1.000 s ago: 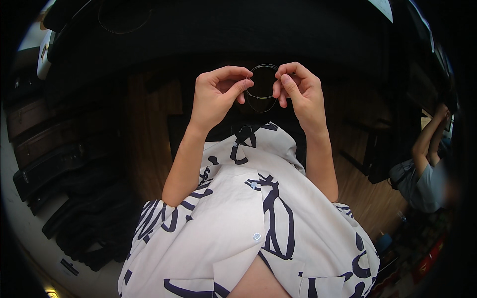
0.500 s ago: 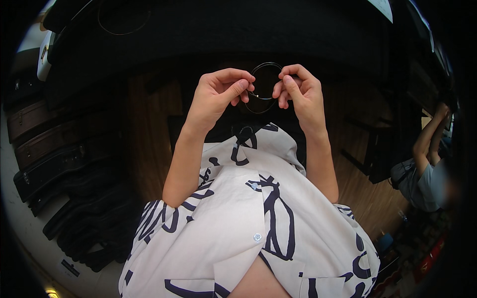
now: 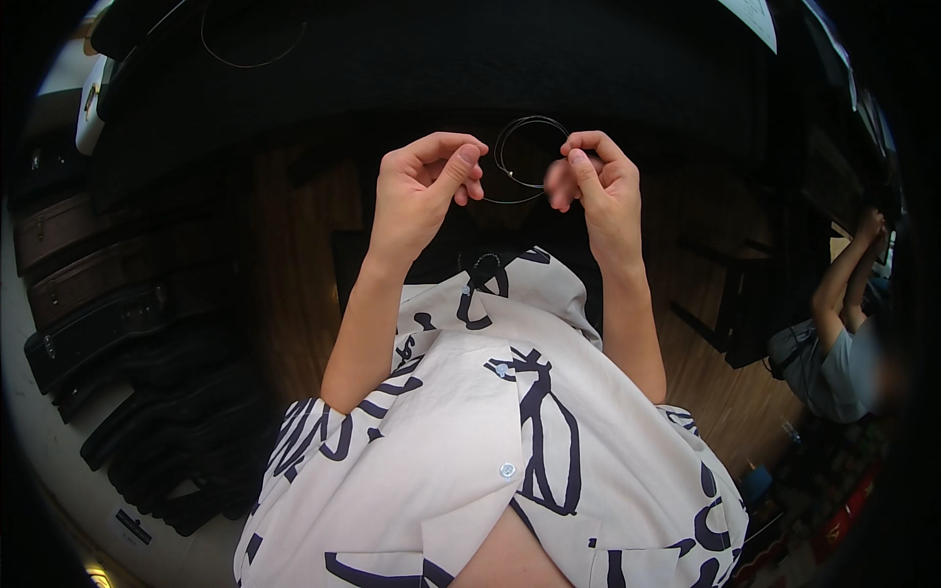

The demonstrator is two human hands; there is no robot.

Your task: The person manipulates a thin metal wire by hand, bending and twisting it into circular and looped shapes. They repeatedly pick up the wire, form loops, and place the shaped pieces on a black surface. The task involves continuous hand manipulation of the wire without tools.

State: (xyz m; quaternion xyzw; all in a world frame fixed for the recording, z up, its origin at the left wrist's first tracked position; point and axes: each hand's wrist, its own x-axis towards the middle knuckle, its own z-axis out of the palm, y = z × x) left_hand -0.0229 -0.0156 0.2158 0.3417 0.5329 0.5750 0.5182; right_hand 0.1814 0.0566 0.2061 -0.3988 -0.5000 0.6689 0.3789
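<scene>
In the head view, with the clock read from the middle, the thin wire ring [image 3: 498,152] hangs in the air a bit past 12 o'clock, between the two hands. It has a few round loops and a small pale bit [image 3: 511,173] on its side at 8 o'clock of the ring. The right hand [image 3: 567,149], near 2 o'clock, pinches the ring's edge with its thumb and pointer finger; its lower fingers are blurry. The left hand [image 3: 482,152], at 11 o'clock, has its thumb and pointer finger pressed together, and a loose piece of the same wire runs from under its fingers across to the right hand. The dark table [image 3: 441,69] is at 12 o'clock, and another thin wire [image 3: 253,66] curves between 10 and 11. Something flat and white [image 3: 755,20] pokes in between 1 and 2. Brown and black cases [image 3: 88,279] sit in a row at 9 o'clock. Just past 3 o'clock, another person [image 3: 848,367] has a dark bag [image 3: 796,350], and wood floor [image 3: 755,392] shows nearby. The white shirt [image 3: 461,421] with dark squiggles fills 6 o'clock.
</scene>
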